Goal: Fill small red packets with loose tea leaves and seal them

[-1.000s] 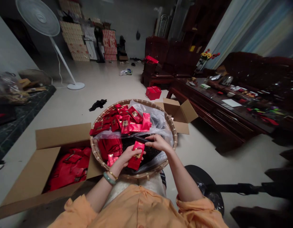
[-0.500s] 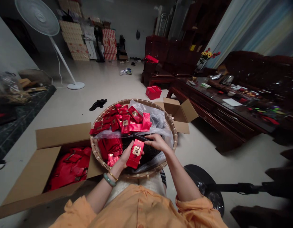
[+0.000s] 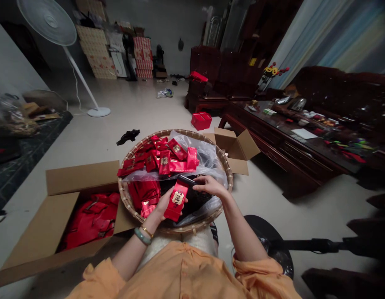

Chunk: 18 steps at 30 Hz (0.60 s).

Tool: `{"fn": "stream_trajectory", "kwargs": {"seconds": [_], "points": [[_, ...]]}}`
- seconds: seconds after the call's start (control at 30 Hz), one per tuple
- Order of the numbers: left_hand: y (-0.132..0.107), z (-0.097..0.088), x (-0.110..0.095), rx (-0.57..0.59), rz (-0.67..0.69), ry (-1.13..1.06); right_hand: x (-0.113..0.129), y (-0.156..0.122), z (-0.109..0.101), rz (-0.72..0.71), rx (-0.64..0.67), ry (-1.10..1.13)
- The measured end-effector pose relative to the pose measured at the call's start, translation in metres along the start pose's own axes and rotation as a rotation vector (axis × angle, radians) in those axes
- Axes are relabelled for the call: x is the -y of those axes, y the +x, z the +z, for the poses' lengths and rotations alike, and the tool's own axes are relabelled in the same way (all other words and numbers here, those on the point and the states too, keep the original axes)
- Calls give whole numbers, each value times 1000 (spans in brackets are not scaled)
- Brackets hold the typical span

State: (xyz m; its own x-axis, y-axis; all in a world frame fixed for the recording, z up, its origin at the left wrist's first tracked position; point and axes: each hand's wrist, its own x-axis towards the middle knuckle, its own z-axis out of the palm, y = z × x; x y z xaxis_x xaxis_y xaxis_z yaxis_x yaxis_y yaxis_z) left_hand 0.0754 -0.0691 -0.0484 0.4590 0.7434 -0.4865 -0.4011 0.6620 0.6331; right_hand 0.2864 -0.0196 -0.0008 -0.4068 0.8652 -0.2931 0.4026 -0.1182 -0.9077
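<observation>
My left hand (image 3: 163,206) is closed round a small red packet (image 3: 176,201) with a gold label, held upright over a round woven basket (image 3: 127,198) on my lap. My right hand (image 3: 210,185) pinches a dark scoop-like tool (image 3: 186,180) at the packet's top edge. Inside the basket lies a clear plastic bag (image 3: 208,160) with dark loose material, a heap of filled red packets (image 3: 163,158) at the far side, and a stack of flat red packets (image 3: 144,195) near my left hand.
An open cardboard box (image 3: 55,216) of red bags sits at my left. A smaller open box (image 3: 234,147) lies beyond the basket. A long dark wooden table (image 3: 292,145) runs along the right, a standing fan (image 3: 64,50) stands far left, and a black stool (image 3: 270,245) is at my right.
My left hand has tilted the red packet up so its gold label faces me. My right hand has shifted slightly right with the dark tool at the packet's top.
</observation>
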Motion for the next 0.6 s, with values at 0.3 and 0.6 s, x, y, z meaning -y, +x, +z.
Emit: {"fn": "stream_trajectory", "kwargs": {"seconds": [0.3, 0.6], "points": [[-2, 3, -7, 44, 16, -70, -3, 5, 14, -106, -38, -83], [6, 13, -26, -9, 266, 49, -4, 5, 17, -158, -38, -144]]}}
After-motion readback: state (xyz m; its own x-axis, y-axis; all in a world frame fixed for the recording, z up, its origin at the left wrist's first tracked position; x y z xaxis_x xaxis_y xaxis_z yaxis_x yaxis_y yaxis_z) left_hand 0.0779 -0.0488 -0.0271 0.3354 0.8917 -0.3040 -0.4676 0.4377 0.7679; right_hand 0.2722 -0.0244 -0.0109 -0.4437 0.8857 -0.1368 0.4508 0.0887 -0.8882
